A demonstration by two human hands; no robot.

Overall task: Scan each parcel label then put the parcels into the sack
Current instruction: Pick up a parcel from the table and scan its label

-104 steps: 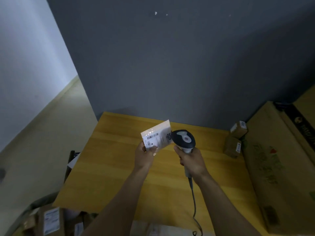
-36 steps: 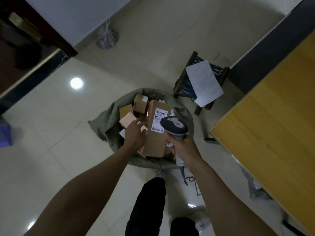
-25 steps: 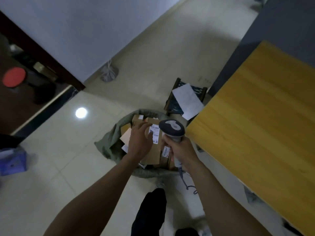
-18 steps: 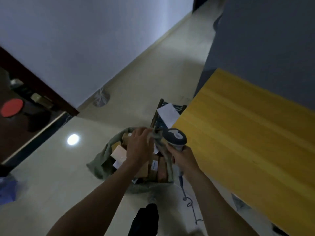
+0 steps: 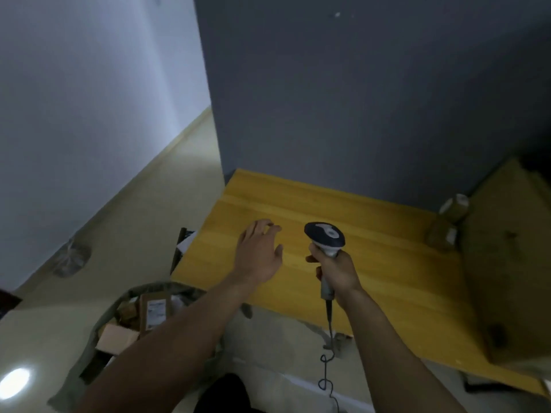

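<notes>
My right hand point(image 5: 335, 271) grips the handle of a dark-headed barcode scanner point(image 5: 325, 235), held upright over the yellow wooden table point(image 5: 387, 263); its cable hangs down. My left hand point(image 5: 258, 251) hovers empty over the table's left part, fingers relaxed. Two small brown parcels point(image 5: 447, 225) with white labels are stacked at the table's far right, by the wall. The grey-green sack point(image 5: 74, 371) sits on the floor at lower left, holding several cardboard parcels point(image 5: 153, 311).
A large flat cardboard box point(image 5: 512, 263) leans along the table's right side. A dark grey wall stands behind the table, a white wall to the left. A dark stool point(image 5: 182, 245) with paper on it stands between table and sack. My dark trouser leg shows at the bottom.
The view has swung from the sack on the floor back up to the table. My left hand left the sack and now hovers empty over the table. The scanner stays in my right hand.
</notes>
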